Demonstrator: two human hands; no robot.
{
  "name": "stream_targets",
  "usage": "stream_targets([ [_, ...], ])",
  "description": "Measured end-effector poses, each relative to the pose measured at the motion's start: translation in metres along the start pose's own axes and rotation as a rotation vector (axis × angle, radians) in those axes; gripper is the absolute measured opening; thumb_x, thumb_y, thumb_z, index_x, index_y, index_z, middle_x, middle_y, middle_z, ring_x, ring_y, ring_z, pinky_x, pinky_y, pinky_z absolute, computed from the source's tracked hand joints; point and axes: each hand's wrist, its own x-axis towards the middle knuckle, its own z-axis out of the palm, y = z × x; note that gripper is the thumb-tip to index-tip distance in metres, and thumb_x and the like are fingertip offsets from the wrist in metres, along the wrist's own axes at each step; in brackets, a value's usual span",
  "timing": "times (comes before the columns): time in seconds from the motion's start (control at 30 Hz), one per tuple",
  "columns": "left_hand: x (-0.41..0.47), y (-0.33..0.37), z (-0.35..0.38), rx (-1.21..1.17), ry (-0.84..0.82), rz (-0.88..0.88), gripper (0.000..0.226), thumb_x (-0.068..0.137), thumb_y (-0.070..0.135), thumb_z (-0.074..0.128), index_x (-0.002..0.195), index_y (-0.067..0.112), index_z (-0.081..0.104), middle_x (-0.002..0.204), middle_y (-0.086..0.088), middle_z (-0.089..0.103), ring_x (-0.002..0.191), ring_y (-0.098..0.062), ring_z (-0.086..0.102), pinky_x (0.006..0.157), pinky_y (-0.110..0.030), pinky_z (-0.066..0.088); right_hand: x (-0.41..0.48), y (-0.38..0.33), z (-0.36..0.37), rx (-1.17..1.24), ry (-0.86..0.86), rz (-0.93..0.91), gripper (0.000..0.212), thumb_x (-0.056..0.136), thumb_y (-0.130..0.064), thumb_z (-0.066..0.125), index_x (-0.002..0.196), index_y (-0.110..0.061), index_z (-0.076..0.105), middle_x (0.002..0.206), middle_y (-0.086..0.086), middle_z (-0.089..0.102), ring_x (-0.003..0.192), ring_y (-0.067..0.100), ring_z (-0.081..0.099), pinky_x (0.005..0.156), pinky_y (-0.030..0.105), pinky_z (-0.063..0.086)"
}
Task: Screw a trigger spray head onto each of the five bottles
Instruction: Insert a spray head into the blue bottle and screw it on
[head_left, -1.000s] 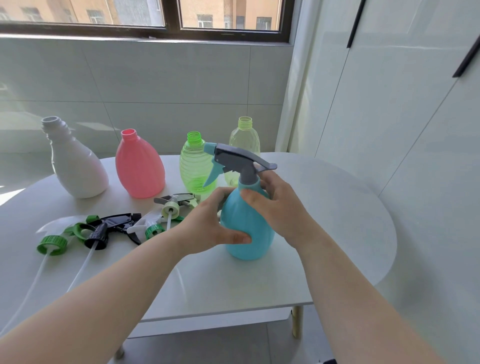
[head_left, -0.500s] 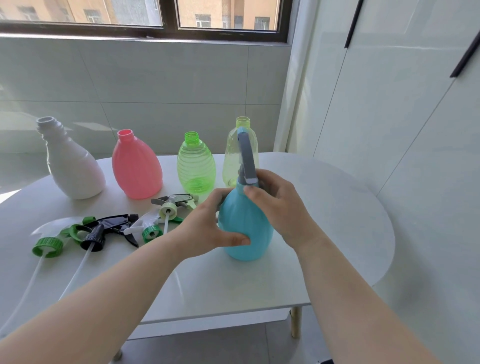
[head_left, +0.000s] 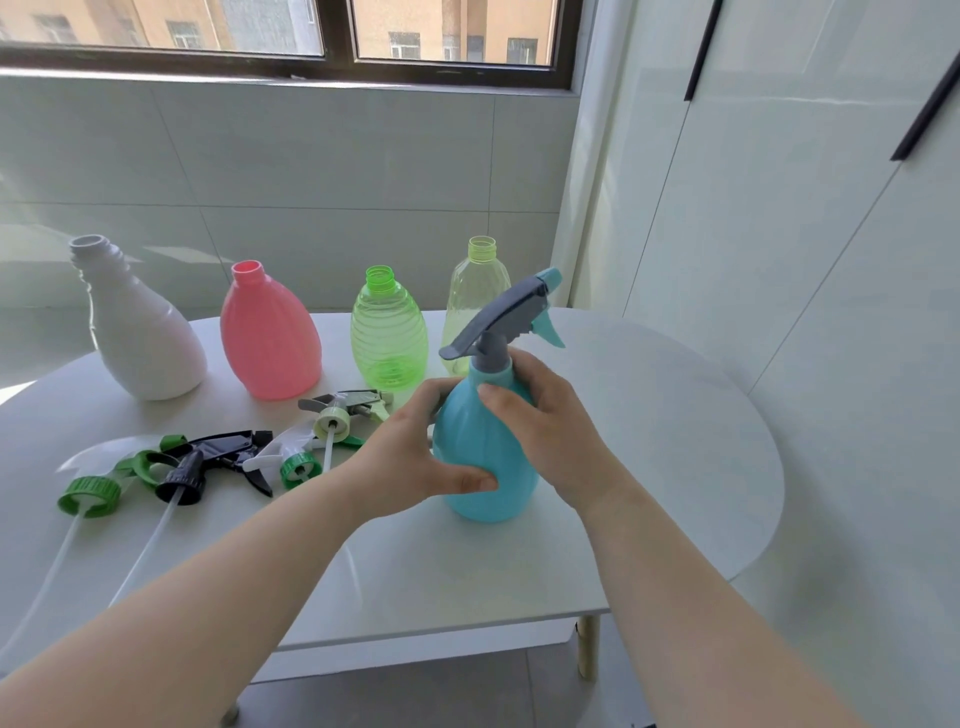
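A white table (head_left: 649, 441) fills the middle of the frame. At its centre the blue bottle (head_left: 485, 467) stands upright between both hands. The left hand (head_left: 410, 457) grips its belly from the left, thumb across the front. The right hand (head_left: 550, 431) curls round its shoulder from the right, fingers just under the grey head (head_left: 514, 312) seated on the neck, nozzle toward the upper right. Behind, left of centre, stand a white bottle (head_left: 137, 332), pink bottle (head_left: 270, 338), green bottle (head_left: 388, 338) and clear bottle (head_left: 475, 306), all open-necked. Loose heads (head_left: 208, 460) lie at left, just beside the left hand
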Motion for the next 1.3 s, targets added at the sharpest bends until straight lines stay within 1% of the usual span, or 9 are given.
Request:
stream_targets([
  [0.2,0.001,-0.003,-0.002,-0.036,-0.009,0.012,0.069,0.052,0.022,0.078,0.104,0.041,0.037,0.118,0.007,0.05,0.116,-0.015,0.046,0.098,-0.041,0.042,0.002,0.008,0.011,0.113,0.197,0.034,0.028,0.072,-0.018,0.069,0.078,-0.034,0.047,0.083,-0.014,0.054,0.082,0.006,0.054,0.073,0.02,0.045],
  [0.33,0.004,-0.008,-0.003,-0.07,-0.032,0.013,0.068,0.059,0.01,0.081,0.102,0.041,0.039,0.114,0.013,0.051,0.114,-0.008,0.047,0.09,-0.025,0.042,0.001,0.011,-0.002,0.231,-0.042,0.086,0.021,0.083,-0.022,0.058,0.096,-0.037,0.053,0.095,-0.017,0.06,0.091,0.001,0.06,0.079,0.018,0.05],
  [0.43,0.005,-0.011,-0.003,-0.09,-0.041,0.014,0.068,0.061,0.006,0.078,0.103,0.043,0.039,0.113,0.016,0.052,0.111,0.0,0.048,0.085,-0.016,0.042,0.001,0.012,-0.011,0.292,-0.097,0.07,0.019,0.086,-0.019,0.052,0.093,-0.034,0.061,0.085,-0.024,0.066,0.079,-0.011,0.059,0.065,0.005,0.045],
  [0.63,0.002,-0.012,-0.007,-0.097,-0.046,0.026,0.069,0.061,0.005,0.078,0.105,0.044,0.04,0.116,0.012,0.053,0.112,0.001,0.048,0.084,-0.015,0.046,0.006,0.01,-0.008,0.328,-0.049,0.033,0.024,0.078,-0.006,0.061,0.081,-0.029,0.065,0.069,-0.019,0.071,0.072,-0.004,0.064,0.064,0.01,0.049],
  [0.83,0.003,-0.003,-0.001,-0.081,-0.082,0.026,0.073,0.053,0.019,0.075,0.108,0.048,0.036,0.115,0.013,0.054,0.11,0.001,0.049,0.082,-0.008,0.045,0.006,0.013,-0.01,0.233,-0.08,0.1,0.018,0.078,-0.023,0.063,0.082,-0.041,0.063,0.081,-0.024,0.065,0.081,0.0,0.061,0.081,0.023,0.051],
  [0.93,0.003,-0.001,0.002,-0.118,-0.049,-0.01,0.086,0.048,0.027,0.075,0.12,0.042,0.031,0.118,0.013,0.051,0.112,-0.003,0.05,0.079,-0.011,0.046,0.008,0.012,-0.011,0.367,-0.008,0.103,0.015,0.078,-0.019,0.063,0.087,-0.032,0.063,0.073,-0.024,0.066,0.072,-0.003,0.062,0.068,0.016,0.052],
  [1.03,-0.002,0.0,0.005,-0.152,-0.06,-0.041,0.099,0.035,0.037,0.078,0.12,0.043,0.027,0.113,0.017,0.049,0.104,0.002,0.051,0.077,-0.018,0.05,0.01,0.008,-0.016,0.54,0.027,0.06,0.012,0.076,-0.018,0.063,0.085,-0.026,0.062,0.074,-0.018,0.067,0.073,0.001,0.062,0.068,0.018,0.052],
  [1.2,-0.007,0.003,0.012,-0.084,-0.147,-0.072,0.084,0.031,0.04,0.077,0.103,0.047,0.035,0.108,0.014,0.054,0.101,0.0,0.054,0.076,-0.019,0.05,0.008,0.0,-0.025,0.375,-0.026,0.045,0.012,0.065,-0.025,0.063,0.074,-0.032,0.066,0.069,-0.015,0.066,0.068,-0.001,0.061,0.065,0.015,0.052],
  [1.3,-0.008,0.005,0.016,-0.062,-0.061,-0.066,0.08,0.033,0.033,0.079,0.098,0.048,0.035,0.102,0.017,0.052,0.092,0.004,0.054,0.067,-0.013,0.049,0.008,-0.001,-0.022,0.311,0.088,0.027,0.011,0.068,-0.021,0.061,0.059,-0.026,0.058,0.057,-0.016,0.066,0.057,-0.002,0.059,0.054,0.012,0.048],
])
